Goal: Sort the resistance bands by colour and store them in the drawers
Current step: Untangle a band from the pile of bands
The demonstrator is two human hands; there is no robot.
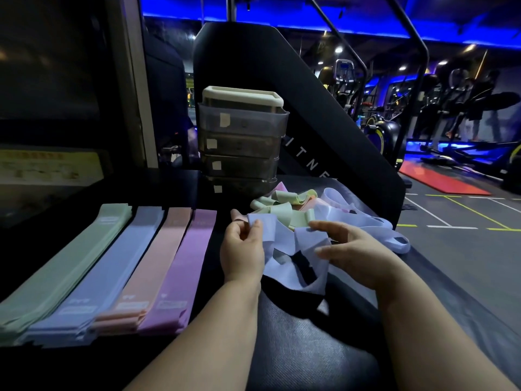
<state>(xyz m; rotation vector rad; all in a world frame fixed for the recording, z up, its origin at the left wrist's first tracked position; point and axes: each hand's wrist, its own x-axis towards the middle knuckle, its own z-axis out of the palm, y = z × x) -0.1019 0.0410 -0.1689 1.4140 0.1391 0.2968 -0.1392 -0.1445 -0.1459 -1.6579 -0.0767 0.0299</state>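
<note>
Two hands share one pale blue band (pixel 270 230): the left hand (pixel 242 246) pinches its upper end, the right hand (pixel 355 258) grips a fold between thumb and fingers. Just beyond lies a tangled pile of loose bands (pixel 282 214). Left, four sorted stacks (pixel 158 263) lie side by side; the drawer unit (pixel 242 142) stands far behind.

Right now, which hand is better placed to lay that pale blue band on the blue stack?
Left, probably. The left hand pinches an end of the pale blue band, and the blue stack lies on its side; the right hand would have to cross over.
</note>
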